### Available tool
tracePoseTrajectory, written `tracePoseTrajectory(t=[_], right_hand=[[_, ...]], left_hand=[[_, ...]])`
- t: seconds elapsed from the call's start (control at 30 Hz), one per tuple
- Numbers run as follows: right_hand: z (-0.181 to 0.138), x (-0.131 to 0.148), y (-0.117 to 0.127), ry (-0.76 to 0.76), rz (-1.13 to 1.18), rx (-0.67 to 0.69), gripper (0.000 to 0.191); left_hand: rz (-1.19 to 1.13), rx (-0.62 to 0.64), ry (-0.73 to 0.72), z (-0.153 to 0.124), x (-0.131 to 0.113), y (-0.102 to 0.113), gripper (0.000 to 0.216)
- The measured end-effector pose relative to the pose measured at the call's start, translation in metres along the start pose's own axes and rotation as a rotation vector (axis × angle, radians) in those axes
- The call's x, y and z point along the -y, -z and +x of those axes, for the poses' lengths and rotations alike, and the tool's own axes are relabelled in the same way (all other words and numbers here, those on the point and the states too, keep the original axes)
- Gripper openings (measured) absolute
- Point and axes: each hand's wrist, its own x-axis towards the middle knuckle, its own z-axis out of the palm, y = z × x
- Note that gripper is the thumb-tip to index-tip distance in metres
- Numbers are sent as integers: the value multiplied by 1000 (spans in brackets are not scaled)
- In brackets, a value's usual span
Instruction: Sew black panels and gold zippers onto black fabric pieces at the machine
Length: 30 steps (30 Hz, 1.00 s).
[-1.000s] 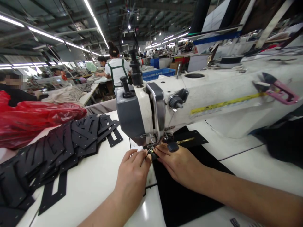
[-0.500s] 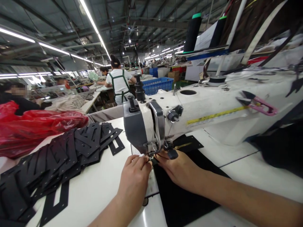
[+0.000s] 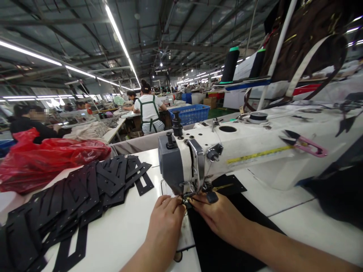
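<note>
A white and grey sewing machine [image 3: 195, 156] stands before me, its needle area partly covered by my fingers. My left hand [image 3: 167, 223] is closed with bent fingertips just left of the presser foot; what they pinch is hidden. On the other side, my right hand [image 3: 219, 213] pinches the black fabric [image 3: 215, 249] close to the needle. The fabric runs under my right wrist and toward the table's front. A gold zipper strip [image 3: 222, 187] shows on a black piece behind my right hand. Small gold-coloured bits glint between both sets of fingertips.
Several black cut-out panels [image 3: 76, 196] lie overlapped on the left of the white table [image 3: 127, 226]. Behind them is a red plastic bag [image 3: 53, 155]. Pink-handled thread snips [image 3: 310, 145] rest on the machine arm. Ahead are a blue crate [image 3: 190, 113] and a person [image 3: 149, 109] seen from behind.
The whole view has shifted, so the machine and table appear slightly lower and farther right. Both hands stay at the needle, with little visible change in their grip.
</note>
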Motion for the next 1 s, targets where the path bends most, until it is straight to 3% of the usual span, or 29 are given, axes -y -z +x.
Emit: tracePoseTrajectory(t=[0.57,0.77,0.9,1.0], right_hand=[[4,-1,2,18,-38,64,25],[4,-9,6,-46,-89,59,15],[-22,11,28,-153,-297,134,45],[-56,37,45,-14,-434,165,52]], left_hand=[[-22,47,4,1,2,2,10],[-45,49,46,3,3,4,13],[-92,87,74,-1,-4,20,16],[-159,144,60,-10,-14,36,17]])
